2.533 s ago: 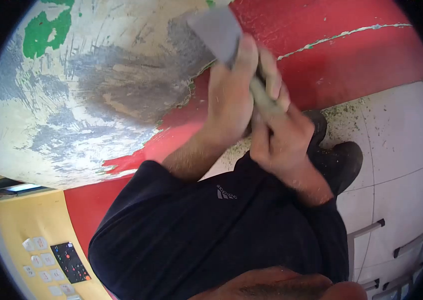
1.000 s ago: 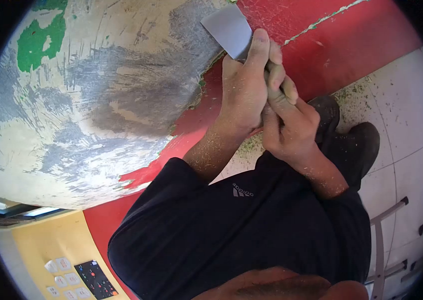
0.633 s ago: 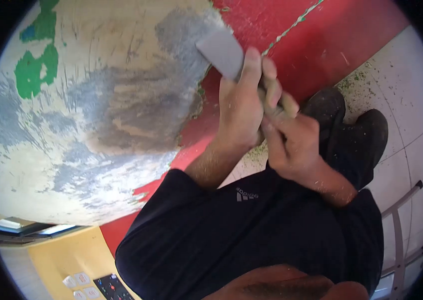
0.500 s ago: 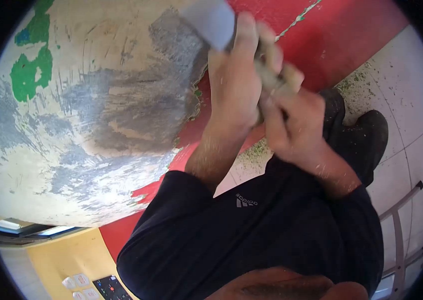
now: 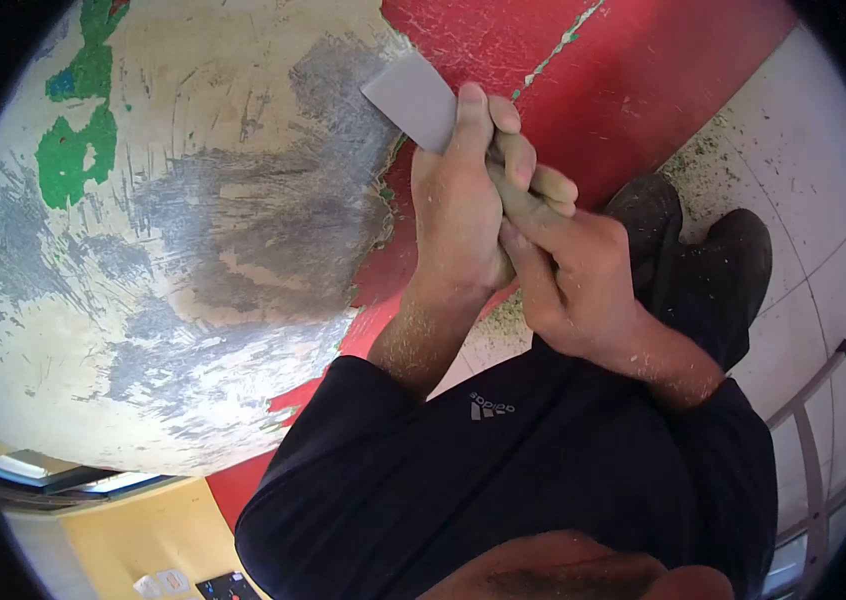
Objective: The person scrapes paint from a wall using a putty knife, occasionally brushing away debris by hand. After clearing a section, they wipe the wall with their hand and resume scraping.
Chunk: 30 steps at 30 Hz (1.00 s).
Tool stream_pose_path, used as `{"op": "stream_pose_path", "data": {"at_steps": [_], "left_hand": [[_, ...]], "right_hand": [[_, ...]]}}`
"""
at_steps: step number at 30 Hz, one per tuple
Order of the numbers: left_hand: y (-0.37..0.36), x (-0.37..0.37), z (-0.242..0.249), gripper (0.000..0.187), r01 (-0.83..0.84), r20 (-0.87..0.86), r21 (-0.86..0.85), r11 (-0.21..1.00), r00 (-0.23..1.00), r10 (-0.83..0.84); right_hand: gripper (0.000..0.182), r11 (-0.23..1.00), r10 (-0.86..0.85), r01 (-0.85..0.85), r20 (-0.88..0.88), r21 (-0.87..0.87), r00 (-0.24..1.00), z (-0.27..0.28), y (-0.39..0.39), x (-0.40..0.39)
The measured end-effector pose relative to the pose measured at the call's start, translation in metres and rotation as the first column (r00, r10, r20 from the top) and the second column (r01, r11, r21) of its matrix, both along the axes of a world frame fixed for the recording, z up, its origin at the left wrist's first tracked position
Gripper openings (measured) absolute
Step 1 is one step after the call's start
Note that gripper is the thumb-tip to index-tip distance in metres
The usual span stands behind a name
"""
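A scraper with a flat grey blade [image 5: 411,100] lies against the surface at the border of stripped and red paint. My left hand [image 5: 458,195] is closed round it, thumb pressed along the tool by the blade. Below and to the right, my right hand [image 5: 583,275] is closed at the handle end, against the left hand's fingers. Most of the handle is hidden by both hands. Left of the blade spreads the scraped surface [image 5: 243,220], with bare grey and cream patches. Red paint [image 5: 633,90] covers the part to the right.
Paint flakes [image 5: 708,165] litter the tiled floor [image 5: 793,200] near my dark shoes [image 5: 713,275]. A metal frame [image 5: 808,450] stands at the lower right. Green paint remnants [image 5: 78,150] show at the upper left. A yellow panel [image 5: 133,540] is at the lower left.
The blade has moved down the picture, toward me, along the paint border. Both hands have shifted slightly with it, keeping their hold. The blade is sharper now than in the blurred earlier frame.
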<state>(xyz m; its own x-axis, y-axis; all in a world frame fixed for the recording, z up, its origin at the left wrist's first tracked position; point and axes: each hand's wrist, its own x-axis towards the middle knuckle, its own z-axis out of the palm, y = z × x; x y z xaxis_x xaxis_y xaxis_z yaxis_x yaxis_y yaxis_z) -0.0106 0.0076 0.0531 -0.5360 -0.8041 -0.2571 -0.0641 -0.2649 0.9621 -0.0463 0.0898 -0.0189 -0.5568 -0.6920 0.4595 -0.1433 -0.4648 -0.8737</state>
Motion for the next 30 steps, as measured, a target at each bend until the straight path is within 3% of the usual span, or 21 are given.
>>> {"op": "stream_pose_path", "data": {"at_steps": [1, 2, 5, 8, 10, 12, 15, 16, 19, 20, 23, 25, 27, 30], "left_hand": [[-0.001, -0.006, 0.002, 0.028, -0.032, 0.037, -0.028, 0.999, 0.999, 0.033], [-0.001, -0.007, 0.003, 0.029, -0.064, 0.076, -0.057, 0.996, 0.995, 0.068], [-0.001, 0.000, 0.000, 0.028, -0.036, 0.048, -0.084, 0.996, 0.998, 0.040], [-0.008, 0.012, -0.010, 0.026, 0.101, -0.062, -0.102, 0.990, 0.992, -0.108], [-0.005, -0.010, 0.006, 0.025, 0.020, -0.003, -0.143, 0.990, 1.000, -0.021], [-0.012, -0.020, 0.010, 0.031, -0.009, -0.037, -0.179, 0.984, 0.999, 0.003], [-0.003, 0.017, -0.014, 0.025, 0.042, -0.038, -0.042, 0.998, 0.998, -0.044], [-0.001, 0.022, -0.014, 0.026, 0.082, -0.081, -0.001, 0.997, 0.993, -0.081], [-0.003, -0.007, 0.006, 0.027, -0.007, -0.006, -0.057, 0.998, 1.000, 0.006], [-0.005, -0.018, 0.012, 0.028, -0.017, -0.011, -0.123, 0.992, 1.000, 0.016], [-0.002, -0.004, 0.008, 0.028, 0.068, -0.021, -0.016, 0.998, 0.997, -0.068], [-0.005, -0.010, 0.003, 0.028, 0.055, -0.023, -0.010, 0.998, 0.998, -0.055], [-0.004, -0.004, -0.005, 0.028, 0.000, -0.008, 0.016, 1.000, 1.000, 0.000], [0.004, 0.002, 0.000, 0.028, -0.040, 0.000, 0.023, 0.999, 0.999, 0.040]], "right_hand": [[0.030, 0.999, 0.027, -0.026, -0.047, 0.029, 0.999, -0.002, 0.001, 0.000], [0.003, 0.999, -0.024, 0.026, 0.063, -0.030, 0.998, -0.006, -0.010, 0.004], [0.003, 0.998, -0.023, 0.030, 0.130, -0.053, 0.991, -0.007, -0.012, 0.011], [0.003, 0.998, -0.038, 0.046, 0.143, -0.052, 0.989, -0.003, -0.009, 0.012], [0.005, 0.997, -0.044, 0.053, 0.150, -0.053, 0.988, -0.002, -0.020, 0.004], [0.010, 0.998, -0.038, 0.045, 0.132, -0.049, 0.990, 0.003, -0.023, -0.004], [0.032, 0.995, 0.095, -0.097, 0.059, 0.020, 0.994, -0.007, 0.007, 0.011], [0.030, 0.997, 0.080, -0.078, 0.133, -0.025, 0.988, -0.009, 0.003, 0.017], [0.008, 1.000, 0.024, -0.024, 0.018, -0.006, 1.000, -0.002, -0.009, -0.002], [0.010, 1.000, 0.007, -0.005, 0.064, -0.020, 0.998, 0.001, -0.012, -0.002], [0.015, 0.999, 0.032, -0.032, 0.149, -0.007, 0.988, 0.005, -0.002, 0.002], [0.025, 0.997, -0.024, 0.038, 0.204, -0.065, 0.979, 0.000, -0.004, 0.007], [0.029, 0.999, 0.027, -0.021, 0.171, -0.034, 0.985, -0.003, -0.005, 0.002], [0.023, 0.999, 0.039, -0.030, 0.217, -0.043, 0.975, -0.004, -0.003, 0.011]]}}
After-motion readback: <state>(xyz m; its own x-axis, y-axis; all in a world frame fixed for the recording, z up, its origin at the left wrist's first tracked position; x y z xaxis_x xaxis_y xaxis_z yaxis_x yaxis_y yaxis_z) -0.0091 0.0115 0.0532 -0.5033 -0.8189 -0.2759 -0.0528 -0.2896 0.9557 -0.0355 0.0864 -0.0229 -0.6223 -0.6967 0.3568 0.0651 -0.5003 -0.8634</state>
